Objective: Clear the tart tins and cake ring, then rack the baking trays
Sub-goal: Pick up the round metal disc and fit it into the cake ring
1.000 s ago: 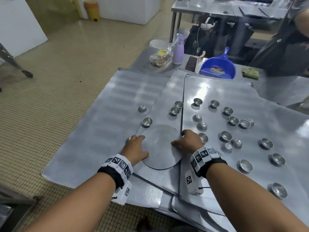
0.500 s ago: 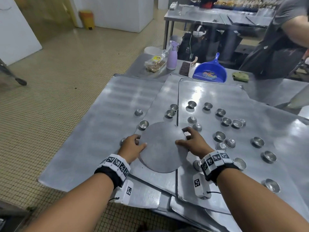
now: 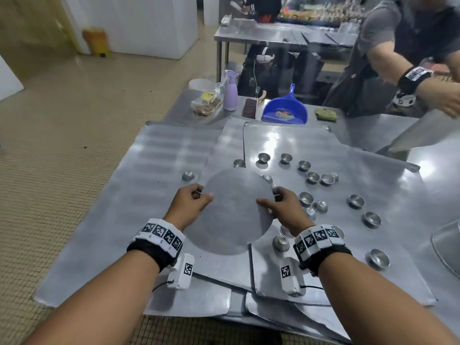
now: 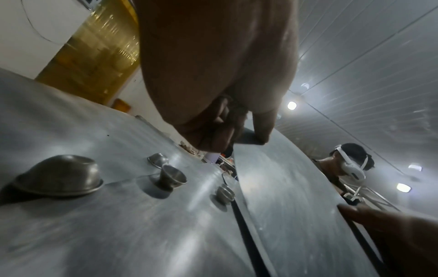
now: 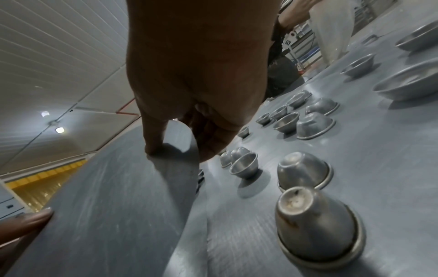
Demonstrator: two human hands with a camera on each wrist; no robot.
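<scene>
A round flat metal disc [image 3: 236, 207] is held a little above the overlapping baking trays [image 3: 129, 195], tilted up at its far side. My left hand [image 3: 204, 192] pinches its left edge, thumb on top and fingers beneath; my right hand [image 3: 270, 199] pinches the right edge the same way. The left wrist view shows the disc [image 4: 296, 196] under my left thumb [image 4: 260, 129]. In the right wrist view my right thumb [image 5: 154, 142] presses on the disc [image 5: 118, 187]. Several small tart tins [image 3: 356, 200] lie scattered on the right tray [image 3: 361, 155], some upside down [image 5: 303, 170].
At the table's far end stand a blue dustpan [image 3: 286, 112], a purple bottle [image 3: 230, 92], a brush [image 3: 250, 108] and a green cloth [image 3: 325, 113]. Another person [image 3: 398, 46] at the far right handles a tray [image 3: 423, 133]. A larger round pan [image 3: 448, 245] sits at the right edge.
The disc lay flat on the trays a second ago; both hands have taken its edges and raised it, tilting its far side up. The person opposite has reached over to the right.
</scene>
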